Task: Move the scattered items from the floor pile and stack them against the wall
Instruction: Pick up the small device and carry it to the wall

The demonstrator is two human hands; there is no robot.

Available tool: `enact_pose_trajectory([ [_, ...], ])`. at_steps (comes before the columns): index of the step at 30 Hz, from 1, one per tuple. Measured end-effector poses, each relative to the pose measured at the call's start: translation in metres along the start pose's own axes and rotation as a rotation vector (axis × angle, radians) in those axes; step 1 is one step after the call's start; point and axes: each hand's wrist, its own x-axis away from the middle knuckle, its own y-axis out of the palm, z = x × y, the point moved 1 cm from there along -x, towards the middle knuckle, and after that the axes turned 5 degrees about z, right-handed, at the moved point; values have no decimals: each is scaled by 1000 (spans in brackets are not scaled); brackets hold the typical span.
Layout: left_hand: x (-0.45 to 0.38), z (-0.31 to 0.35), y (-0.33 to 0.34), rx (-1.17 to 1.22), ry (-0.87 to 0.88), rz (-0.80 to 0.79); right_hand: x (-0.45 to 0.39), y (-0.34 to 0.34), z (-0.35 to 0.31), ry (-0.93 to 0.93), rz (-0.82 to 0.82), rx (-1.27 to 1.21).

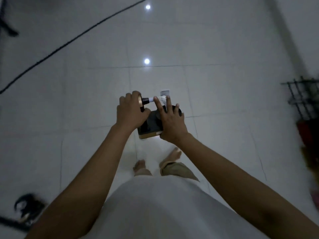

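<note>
Both hands carry a small bundle of items above the white tiled floor (207, 49), just past the bare feet. The left hand (131, 112) has its grip curled round a dark gold-rimmed piece (140, 102) at 10 o'clock of the bundle. The right hand (170, 123) grasps a dark gold-edged box (151, 126), its fingers spread straight over a clear tube (161, 98). A black cable (69, 44) crosses the floor at 10 o'clock.

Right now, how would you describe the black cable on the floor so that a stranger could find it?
Look at the white tiled floor, upper left part. The cable is a thin black line that runs slantwise across the tiles toward the top edge. Unlike the dark clutter at lower left, it is long, straight and alone.
</note>
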Motion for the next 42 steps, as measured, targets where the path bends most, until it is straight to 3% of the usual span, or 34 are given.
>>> enact_pose_trajectory([
  [6,30,128,72,-73,462,-162,103,-15,100,458,106,-91],
  [13,107,254,163,-60,794,-326,234,-7,191,826,167,-189],
  [28,273,469,322,56,1021,-559,451,1,375,1185,281,-264],
  [42,283,711,477,26,1210,-624,494,-18,624,1394,423,-363],
])
